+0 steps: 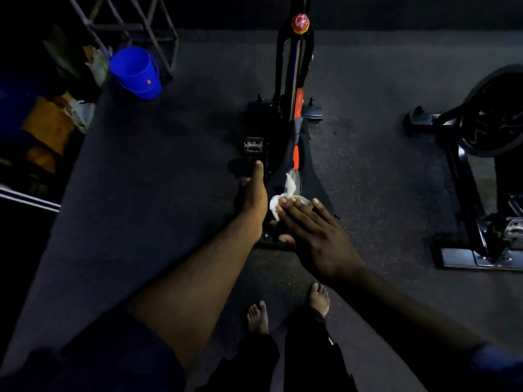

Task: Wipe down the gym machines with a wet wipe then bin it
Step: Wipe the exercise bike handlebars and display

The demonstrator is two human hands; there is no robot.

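The wet wipe [284, 195] is a white, crumpled sheet, bunched and partly folded over itself, with one loose corner sticking up toward the orange strip of the frame. It lies on the rear part of the black saddle [312, 181] of a spin bike [294, 80], between the two hands. The right hand [319, 239] lies flat over the near edge of the wipe, its fingers [294, 215] straight and close together, pressing the sheet onto the saddle rather than curling round it. The left hand [253, 195] rests against the saddle's left side, its thumb stretched forward toward the pedal [254, 145]; its other fingers are hidden below the edge in the dim light, so I cannot tell whether they grip. A red knob [300, 24] tops the bike's post. A blue bucket [135, 73] stands on the dark floor to the far left, and a second exercise bike [481, 154] stands well apart on the right. The person's bare feet [258, 318] are just behind the saddle.
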